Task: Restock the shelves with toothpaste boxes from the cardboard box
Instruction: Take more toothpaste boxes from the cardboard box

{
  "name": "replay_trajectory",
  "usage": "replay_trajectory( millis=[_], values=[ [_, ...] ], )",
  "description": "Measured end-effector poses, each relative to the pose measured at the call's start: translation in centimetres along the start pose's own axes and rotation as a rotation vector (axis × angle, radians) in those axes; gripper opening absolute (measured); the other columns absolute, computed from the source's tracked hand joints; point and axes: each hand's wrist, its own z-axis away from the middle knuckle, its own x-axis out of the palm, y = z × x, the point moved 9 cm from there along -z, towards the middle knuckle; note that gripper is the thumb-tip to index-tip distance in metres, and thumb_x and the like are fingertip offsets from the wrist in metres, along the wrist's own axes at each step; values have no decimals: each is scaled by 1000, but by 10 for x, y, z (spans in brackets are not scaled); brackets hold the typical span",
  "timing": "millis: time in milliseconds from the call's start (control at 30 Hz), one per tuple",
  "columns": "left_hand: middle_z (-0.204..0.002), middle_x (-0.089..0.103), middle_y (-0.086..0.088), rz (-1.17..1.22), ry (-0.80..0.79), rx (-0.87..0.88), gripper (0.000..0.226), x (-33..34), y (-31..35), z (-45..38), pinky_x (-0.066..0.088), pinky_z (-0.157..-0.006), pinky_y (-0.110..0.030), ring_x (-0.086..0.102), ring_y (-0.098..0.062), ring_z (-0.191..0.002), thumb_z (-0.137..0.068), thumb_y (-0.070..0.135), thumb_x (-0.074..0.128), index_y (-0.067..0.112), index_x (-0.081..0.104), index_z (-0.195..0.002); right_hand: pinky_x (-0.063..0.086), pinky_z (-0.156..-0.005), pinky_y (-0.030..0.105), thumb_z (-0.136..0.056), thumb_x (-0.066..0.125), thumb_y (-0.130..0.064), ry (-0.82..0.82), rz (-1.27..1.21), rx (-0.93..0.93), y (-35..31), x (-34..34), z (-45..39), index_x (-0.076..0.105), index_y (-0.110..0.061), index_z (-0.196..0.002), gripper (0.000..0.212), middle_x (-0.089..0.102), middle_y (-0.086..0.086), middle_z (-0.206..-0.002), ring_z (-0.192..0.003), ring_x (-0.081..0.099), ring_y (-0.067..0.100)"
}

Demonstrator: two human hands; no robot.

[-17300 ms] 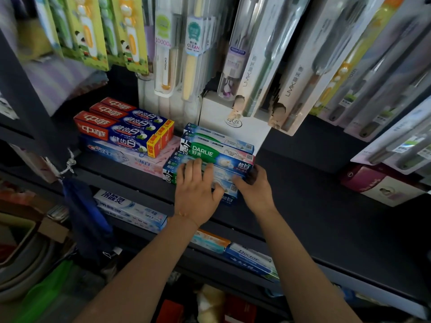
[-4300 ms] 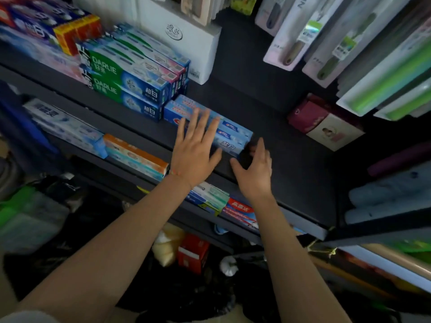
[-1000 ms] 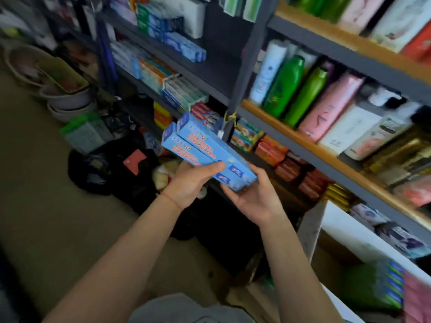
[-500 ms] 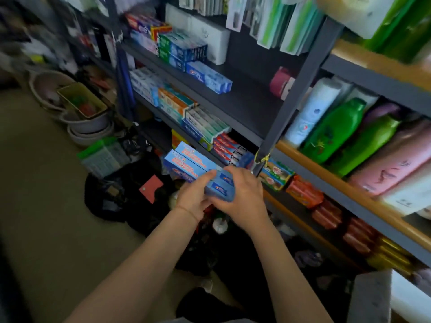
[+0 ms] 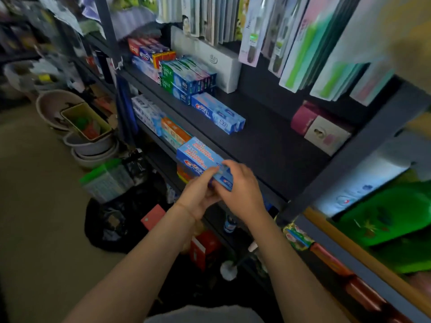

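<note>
Both hands — the left hand [image 5: 198, 194] and the right hand [image 5: 240, 190] — are gripping blue toothpaste boxes [image 5: 200, 159] just before the dark shelf [image 5: 275, 148], matching boxes [image 5: 217, 113] lying beyond.

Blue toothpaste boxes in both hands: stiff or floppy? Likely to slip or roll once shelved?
The blue toothpaste boxes look like rigid cartons, holding straight past the left hand and right hand. Flat faces: unlikely to roll. Glossy print may slide; the same boxes on the shelf lie flat.
</note>
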Motion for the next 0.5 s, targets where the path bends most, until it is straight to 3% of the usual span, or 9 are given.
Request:
replay_trajectory(
  millis=[100,200,333,400,500],
  values=[
    [-114,69,-13,-83,-28,-5,35,-7,29,-32,60,-72,-35,68,-24,-97,-98,40,53,15,61,-122,45,-91,43,-84,72,-34,16,71,34,9,6,-48,54,-11,-129,54,61,11,-118,-107,55,30],
    [-114,63,-6,-274,114,82,22,-32,72,-70,57,-89,-42,63,-21,-100,-98,32,54,22,58,-117,45,-90,45,-85,71,-37,61,186,42,10,11,-106,53,-10,-130,55,60,15,-119,-108,54,34],
    [-139,44,-5,-831,170,523,47,-40,148,-113,41,-106,-37,47,-19,-123,-96,21,56,17,45,-142,41,-95,47,-86,69,-39,105,345,67,7,28,-174,55,-10,-131,55,58,17,-121,-114,52,35],
    [-150,33,-6,-1117,113,739,53,-27,172,-127,35,-111,-39,32,-22,-137,-94,15,57,17,41,-145,38,-99,50,-86,69,-39,63,447,80,10,46,-193,58,-11,-129,52,56,17,-126,-121,49,37],
    [-163,14,-8,-1452,-15,928,65,-5,187,-150,23,-119,-47,9,-29,-151,-91,11,56,20,33,-152,33,-106,57,-85,70,-39,67,515,127,17,62,-199,60,-16,-131,52,52,17,-136,-134,41,37]
  ],
)
